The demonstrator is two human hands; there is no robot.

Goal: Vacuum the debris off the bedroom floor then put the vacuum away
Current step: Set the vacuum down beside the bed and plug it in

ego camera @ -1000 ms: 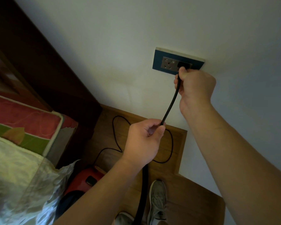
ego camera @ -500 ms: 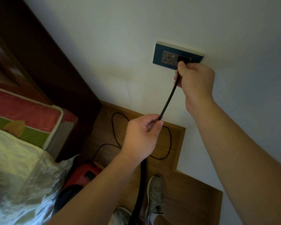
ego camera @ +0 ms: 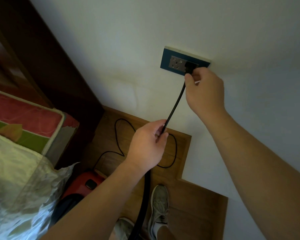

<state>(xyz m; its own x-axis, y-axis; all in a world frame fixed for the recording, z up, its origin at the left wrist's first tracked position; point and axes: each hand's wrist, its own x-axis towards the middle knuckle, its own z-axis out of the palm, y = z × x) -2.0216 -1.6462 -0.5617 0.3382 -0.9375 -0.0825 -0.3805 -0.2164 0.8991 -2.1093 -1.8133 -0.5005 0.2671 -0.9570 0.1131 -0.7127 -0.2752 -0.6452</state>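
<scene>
One black plug point(ego camera: 190, 66) sits at the right-hand outlet of a blue wall socket plate point(ego camera: 170, 61), with the free grey outlet just to its left. The move turns on the plug's axis, which points straight into the wall. Seating it or pulling it free means travel along that line, away from or toward the person. The pictures do not tell which is intended.

The right hand point(ego camera: 204, 90) is the nearer one, its thumb and fingers pinching the plug's lower end where the power cord point(ego camera: 176, 103) leaves it. From there the cord runs straight and taut, down and to the left, into the left hand point(ego camera: 147, 144). That hand pinches it between thumb and curled fingertips. Past that hand the thin, smooth, rubbery cord lies slack in loops on the wood-plank floor point(ego camera: 194, 213).

The vacuum point(ego camera: 81, 186) rests on the floor well below the socket, to the lower left beside the bed. It has a rounded, glossy red plastic shell with a dark button. A thick black hose point(ego camera: 144, 196) drops under the left wrist, passing a worn grey sneaker point(ego camera: 158, 203).

Left of that are crinkled clear plastic sheeting point(ego camera: 33, 196), a red and green mattress edge point(ego camera: 24, 115) and dark wooden bed framing point(ego camera: 50, 66), against a matte white wall point(ego camera: 145, 23).
</scene>
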